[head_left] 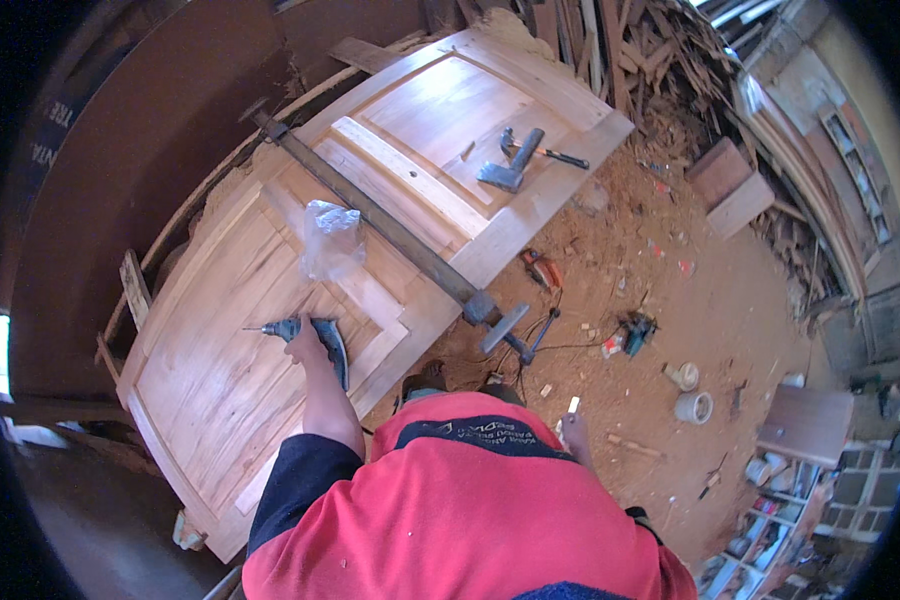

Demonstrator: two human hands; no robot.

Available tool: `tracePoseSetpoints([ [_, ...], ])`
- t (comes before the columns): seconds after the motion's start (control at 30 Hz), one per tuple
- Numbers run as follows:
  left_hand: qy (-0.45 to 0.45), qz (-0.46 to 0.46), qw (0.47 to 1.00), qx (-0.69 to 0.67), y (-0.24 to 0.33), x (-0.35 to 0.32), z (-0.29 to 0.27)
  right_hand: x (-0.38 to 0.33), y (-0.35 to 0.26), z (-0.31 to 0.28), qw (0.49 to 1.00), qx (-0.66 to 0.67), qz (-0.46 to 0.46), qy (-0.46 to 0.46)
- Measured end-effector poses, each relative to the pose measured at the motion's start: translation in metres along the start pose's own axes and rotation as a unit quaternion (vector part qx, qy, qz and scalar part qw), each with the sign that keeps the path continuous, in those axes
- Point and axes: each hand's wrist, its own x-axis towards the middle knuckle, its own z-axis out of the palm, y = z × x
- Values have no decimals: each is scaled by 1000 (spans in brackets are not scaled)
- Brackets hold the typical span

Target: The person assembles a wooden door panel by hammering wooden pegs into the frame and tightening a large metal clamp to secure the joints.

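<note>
My left hand (308, 346) is closed around a power drill (284, 328) over the near wooden panel (210, 385). The drill's thin bit points left. A dark blue curved shape (332, 350) shows just right of the hand; whether it belongs to the drill I cannot tell. Low by my right side, my right hand (576, 436) grips a small pale piece (574, 405) that sticks up from its fingers. A clear plastic bag (332, 240) lies on the panel beyond my left hand. Across the panelled woodwork runs a long metal bar clamp (380, 215), its screw end near me.
A hatchet-like tool (513, 165) and a claw hammer (560, 157) lie on the far panel (440, 100). On the dusty floor are an orange power tool (542, 270), a green power tool (638, 333), cords and a tape roll (693, 406). Scrap wood (660, 60) is heaped behind.
</note>
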Motion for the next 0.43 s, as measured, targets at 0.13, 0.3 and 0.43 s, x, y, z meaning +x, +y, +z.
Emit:
tracePoseSetpoints([
  [0.13, -139, 53, 971, -187, -17, -19, -31, -3, -30, -34, 1000, -6, -4, 1],
  [0.3, -349, 126, 868, -329, -79, -119, -92, -18, -97, -99, 965, 229, -130, 0],
  [0.43, -425, 63, 835, -344, -136, -173, -115, -48, -183, -133, 933, 207, -264, -127],
])
